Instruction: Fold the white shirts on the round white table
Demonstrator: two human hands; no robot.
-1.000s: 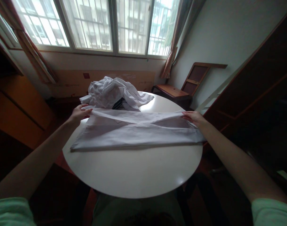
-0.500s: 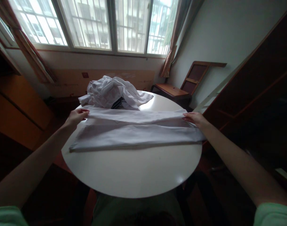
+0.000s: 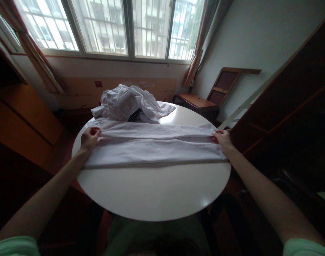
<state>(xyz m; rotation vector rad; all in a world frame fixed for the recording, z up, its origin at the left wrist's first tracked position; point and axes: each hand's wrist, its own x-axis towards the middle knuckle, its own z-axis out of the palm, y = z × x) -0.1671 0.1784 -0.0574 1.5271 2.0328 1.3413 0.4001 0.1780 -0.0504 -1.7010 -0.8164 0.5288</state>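
Cloth (image 3: 154, 147), a long white folded strip, spans the round table (image 3: 151, 192) edge to edge, left hand (image 3: 89, 139) and right hand (image 3: 223, 139) each pinching an end; its ends overhang, so uneven pulling could skew the fold.

You are in a room of a home, probably a flat. A wide barred window (image 3: 111, 26) with curtains (image 3: 196, 53) looks onto neighbouring apartment blocks. A round white table (image 3: 151, 192) carries a heap of crumpled white laundry (image 3: 130, 103). A wooden chair (image 3: 205, 101) stands by the wall, and dark wooden cabinets (image 3: 292, 106) line the sides.
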